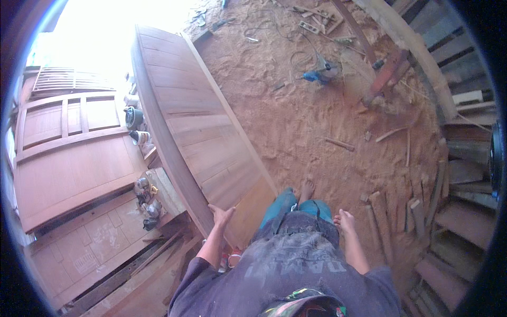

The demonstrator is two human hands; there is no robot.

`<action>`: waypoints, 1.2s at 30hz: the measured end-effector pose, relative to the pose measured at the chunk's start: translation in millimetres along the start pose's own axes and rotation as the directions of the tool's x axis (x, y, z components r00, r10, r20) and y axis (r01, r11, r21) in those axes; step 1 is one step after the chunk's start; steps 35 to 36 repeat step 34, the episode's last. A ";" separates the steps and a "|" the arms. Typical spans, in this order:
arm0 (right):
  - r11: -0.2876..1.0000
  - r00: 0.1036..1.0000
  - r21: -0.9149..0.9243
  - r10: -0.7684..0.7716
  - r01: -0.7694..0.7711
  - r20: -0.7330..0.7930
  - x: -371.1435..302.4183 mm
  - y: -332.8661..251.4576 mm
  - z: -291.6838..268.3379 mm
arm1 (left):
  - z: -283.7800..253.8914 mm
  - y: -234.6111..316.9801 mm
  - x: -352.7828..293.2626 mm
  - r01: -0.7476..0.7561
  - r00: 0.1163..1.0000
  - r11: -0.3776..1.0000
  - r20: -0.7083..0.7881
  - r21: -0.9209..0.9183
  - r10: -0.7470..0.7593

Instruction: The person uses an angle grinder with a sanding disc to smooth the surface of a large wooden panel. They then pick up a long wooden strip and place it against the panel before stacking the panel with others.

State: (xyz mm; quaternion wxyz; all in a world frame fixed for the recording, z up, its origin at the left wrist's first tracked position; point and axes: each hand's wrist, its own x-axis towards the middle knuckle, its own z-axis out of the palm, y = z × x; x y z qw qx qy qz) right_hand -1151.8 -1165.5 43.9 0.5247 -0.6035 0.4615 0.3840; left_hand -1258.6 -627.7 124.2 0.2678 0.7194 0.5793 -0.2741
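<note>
A long wooden panel (198, 113), made of several boards, slants from my left side up toward the bright far left. My left hand (223, 214) is at its near end by the dark side edge, fingers stretched out and holding nothing; I cannot tell if it presses on the wood. A lighter wooden piece (253, 208) covers the panel's near right corner, against my leg. My right hand (344, 220) hangs beside my right hip with its fingers curled, and nothing shows in it.
Sawdust (296, 132) covers the ground, with a blue power tool (319, 75) and a red-brown timber (388, 76) on it. Wood strips (380, 222) lie at right, near stacked planks (467, 222). Another framed panel (79, 164), buckets (134, 117) and a metal tool (142, 190) are at left.
</note>
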 end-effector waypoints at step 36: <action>0.870 0.997 -0.492 0.001 0.040 0.083 140.2 -654.0 369.5 | -326.2 414.6 346.9 0.439 0.830 0.857 -0.245 -0.270 -0.502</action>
